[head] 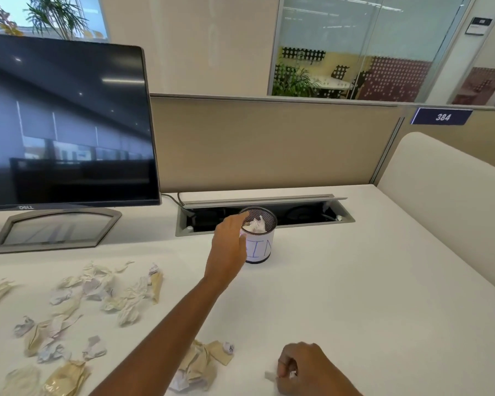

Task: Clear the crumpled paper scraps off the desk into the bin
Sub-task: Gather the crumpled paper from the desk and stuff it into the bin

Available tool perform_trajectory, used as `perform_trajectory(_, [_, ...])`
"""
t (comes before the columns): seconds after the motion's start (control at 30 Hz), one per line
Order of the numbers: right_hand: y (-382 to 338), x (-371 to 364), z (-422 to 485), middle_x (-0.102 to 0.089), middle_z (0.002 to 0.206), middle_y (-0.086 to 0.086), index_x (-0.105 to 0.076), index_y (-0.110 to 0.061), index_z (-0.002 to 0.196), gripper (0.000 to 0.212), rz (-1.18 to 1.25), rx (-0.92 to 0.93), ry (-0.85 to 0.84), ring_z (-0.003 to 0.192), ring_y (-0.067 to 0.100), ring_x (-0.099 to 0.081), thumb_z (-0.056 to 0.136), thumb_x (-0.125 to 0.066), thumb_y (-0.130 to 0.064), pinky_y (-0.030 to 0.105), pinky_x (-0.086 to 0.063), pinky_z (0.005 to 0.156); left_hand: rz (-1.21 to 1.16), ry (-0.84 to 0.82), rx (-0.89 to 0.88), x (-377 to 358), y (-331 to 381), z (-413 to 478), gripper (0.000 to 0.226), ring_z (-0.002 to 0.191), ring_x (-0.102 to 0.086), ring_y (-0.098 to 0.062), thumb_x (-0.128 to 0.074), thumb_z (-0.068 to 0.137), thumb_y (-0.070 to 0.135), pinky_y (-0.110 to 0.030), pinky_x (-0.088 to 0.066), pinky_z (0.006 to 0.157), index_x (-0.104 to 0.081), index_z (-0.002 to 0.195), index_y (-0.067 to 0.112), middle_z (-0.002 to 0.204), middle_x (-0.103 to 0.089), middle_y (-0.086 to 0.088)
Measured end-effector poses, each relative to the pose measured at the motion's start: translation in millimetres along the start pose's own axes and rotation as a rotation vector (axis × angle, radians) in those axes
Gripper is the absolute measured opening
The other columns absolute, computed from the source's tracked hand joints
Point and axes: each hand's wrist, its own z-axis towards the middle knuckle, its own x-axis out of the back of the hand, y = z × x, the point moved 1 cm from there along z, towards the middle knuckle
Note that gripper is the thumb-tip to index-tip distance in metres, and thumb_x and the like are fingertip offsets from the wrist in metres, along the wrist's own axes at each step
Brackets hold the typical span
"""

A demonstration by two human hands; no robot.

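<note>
A small black mesh bin (265, 247) with a white label stands mid-desk and holds white crumpled paper (256, 224). My left hand (229, 247) reaches across to the bin, its fingertips at the near-left rim, back of the hand toward me, and nothing shows in its fingers. My right hand (306, 367) rests on the desk at the bottom edge, curled around a white paper scrap (270, 375). Several cream and white crumpled scraps (103, 290) lie scattered over the left of the desk. A smaller heap of scraps (200, 364) sits under my left forearm.
A monitor (66, 124) on a grey stand (55, 230) fills the left rear. Behind the bin is an open cable tray (297, 215) set into the white desk (369, 295). Beige partitions (269, 144) close off the back and the right.
</note>
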Motion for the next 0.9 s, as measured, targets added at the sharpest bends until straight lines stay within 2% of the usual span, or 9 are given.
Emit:
perform_trajectory(0.13, [-24, 39, 16, -0.057, 0.061, -0.007, -0.055, -0.025, 0.062, 0.026, 0.216, 0.026, 0.087, 0.047, -0.001, -0.055, 0.075, -0.062, -0.004, 0.011, -0.044, 0.053, 0.087, -0.032, 0.097, 8, -22, -25, 0.046, 0.135, -0.033, -0.021, -0.044, 0.095, 0.007, -0.028, -0.023, 0.112, -0.037, 0.139, 0.016, 0.145, -0.04, -0.005])
perform_trajectory(0.2, [-45, 68, 34, -0.058, 0.063, -0.003, -0.055, -0.021, 0.068, 0.023, 0.266, 0.064, 0.211, 0.048, 0.005, -0.058, 0.077, -0.063, -0.002, 0.014, -0.043, 0.05, 0.144, -0.053, 0.137, 13, -32, -36, 0.044, 0.136, -0.032, -0.021, -0.044, 0.096, 0.011, -0.029, -0.021, 0.114, -0.037, 0.139, 0.016, 0.146, -0.039, -0.005])
perform_trajectory(0.3, [-80, 107, 66, -0.059, 0.07, 0.003, -0.054, -0.016, 0.072, 0.019, 0.223, 0.145, 0.435, 0.045, 0.002, -0.059, 0.079, -0.061, 0.0, 0.009, -0.039, 0.044, 0.19, -0.07, 0.153, 19, -41, -53, 0.042, 0.135, -0.034, -0.02, -0.045, 0.096, 0.012, -0.026, -0.021, 0.112, -0.04, 0.137, 0.016, 0.144, -0.042, -0.004])
perform_trajectory(0.33, [-91, 116, 78, -0.06, 0.075, 0.006, -0.054, -0.014, 0.074, 0.017, 0.201, 0.162, 0.494, 0.051, 0.006, -0.063, 0.08, -0.059, 0.001, 0.011, -0.041, 0.048, 0.197, -0.07, 0.156, 20, -42, -58, 0.041, 0.134, -0.035, -0.02, -0.046, 0.095, 0.012, -0.026, -0.022, 0.112, -0.041, 0.136, 0.016, 0.143, -0.043, -0.004])
perform_trajectory(0.4, [-109, 128, 102, -0.065, 0.089, 0.015, -0.055, -0.011, 0.079, 0.011, 0.138, 0.159, 0.571, 0.08, 0.027, -0.068, 0.085, -0.055, -0.002, 0.025, -0.051, 0.067, 0.208, -0.063, 0.157, 21, -42, -67, 0.041, 0.132, -0.036, -0.02, -0.046, 0.095, 0.012, -0.026, -0.025, 0.11, -0.043, 0.135, 0.017, 0.141, -0.045, -0.003])
perform_trajectory(0.5, [-122, 130, 125, -0.065, 0.108, 0.026, -0.059, 0.002, 0.095, 0.012, -0.025, 0.103, 0.543, 0.101, 0.04, -0.063, 0.087, -0.053, -0.003, 0.043, -0.052, 0.09, 0.19, -0.042, 0.174, 22, -38, -78, 0.039, 0.129, -0.038, -0.02, -0.047, 0.094, 0.011, -0.025, -0.028, 0.106, -0.046, 0.132, 0.018, 0.137, -0.048, -0.003])
perform_trajectory(0.67, [-117, 122, 123, -0.052, 0.129, 0.018, -0.053, -0.004, 0.123, 0.038, -0.133, 0.165, 0.521, 0.117, 0.031, -0.051, 0.086, -0.059, -0.008, 0.035, -0.041, 0.095, 0.106, 0.003, 0.183, 23, -28, -102, 0.035, 0.126, -0.04, -0.019, -0.049, 0.093, 0.01, -0.019, -0.027, 0.102, -0.051, 0.127, 0.016, 0.133, -0.052, -0.002])
perform_trajectory(0.8, [-87, 105, 88, -0.051, 0.127, 0.016, -0.056, -0.008, 0.122, 0.036, -0.009, 0.257, 0.68, 0.116, 0.026, -0.05, 0.086, -0.054, -0.002, 0.025, -0.037, 0.093, 0.108, -0.041, 0.152, 15, -16, -131, 0.033, 0.121, -0.043, -0.02, -0.049, 0.093, 0.009, -0.013, -0.025, 0.093, -0.054, 0.125, 0.016, 0.127, -0.055, -0.002])
perform_trajectory(0.9, [-49, 75, 49, -0.055, 0.122, 0.012, -0.06, -0.009, 0.116, 0.032, 0.101, 0.26, 0.704, 0.105, 0.019, -0.052, 0.086, -0.056, -0.001, 0.027, -0.042, 0.091, 0.158, -0.072, 0.133, 5, -4, -156, 0.031, 0.11, -0.049, -0.022, -0.049, 0.092, 0.009, -0.019, -0.033, 0.09, -0.057, 0.121, 0.016, 0.119, -0.058, -0.005])
